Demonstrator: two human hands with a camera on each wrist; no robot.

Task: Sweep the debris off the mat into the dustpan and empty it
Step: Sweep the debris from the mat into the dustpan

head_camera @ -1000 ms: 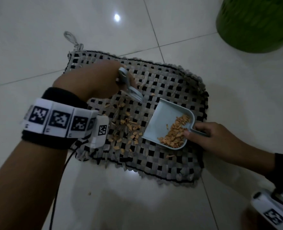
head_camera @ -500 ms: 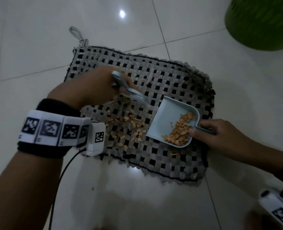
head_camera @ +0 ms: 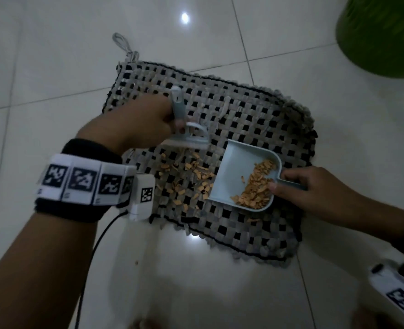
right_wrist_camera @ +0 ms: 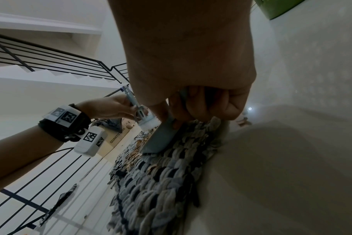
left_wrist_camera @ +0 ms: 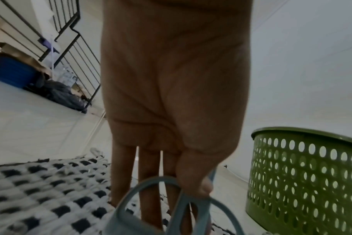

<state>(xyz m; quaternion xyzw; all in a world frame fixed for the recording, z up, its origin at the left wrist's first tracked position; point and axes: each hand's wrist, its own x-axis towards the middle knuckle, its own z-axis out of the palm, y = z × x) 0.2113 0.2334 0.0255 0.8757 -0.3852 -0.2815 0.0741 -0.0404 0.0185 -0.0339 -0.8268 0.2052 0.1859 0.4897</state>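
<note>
A grey and black woven mat (head_camera: 250,110) lies on the white tiled floor. Orange debris (head_camera: 186,176) is scattered over its middle. My left hand (head_camera: 144,119) grips the handle of a pale blue hand brush (head_camera: 186,136), whose head stands on the mat just behind the debris. A pale blue dustpan (head_camera: 234,167) lies on the mat to the right, mouth facing the debris, with a heap of orange bits (head_camera: 255,186) inside. My right hand (head_camera: 314,193) holds the pan's handle. In the right wrist view the dustpan (right_wrist_camera: 161,138) rests on the mat (right_wrist_camera: 161,182).
A green perforated basket (head_camera: 383,34) stands on the floor at the far right, beyond the mat; it also shows as the basket (left_wrist_camera: 303,179) in the left wrist view. A black stair railing (right_wrist_camera: 50,63) and boxes are off to the left. One crumb (head_camera: 136,262) lies on the tile.
My left hand has turned the brush upright and swung its head back and left, behind the loose debris. The dustpan and my right hand have stayed in place.
</note>
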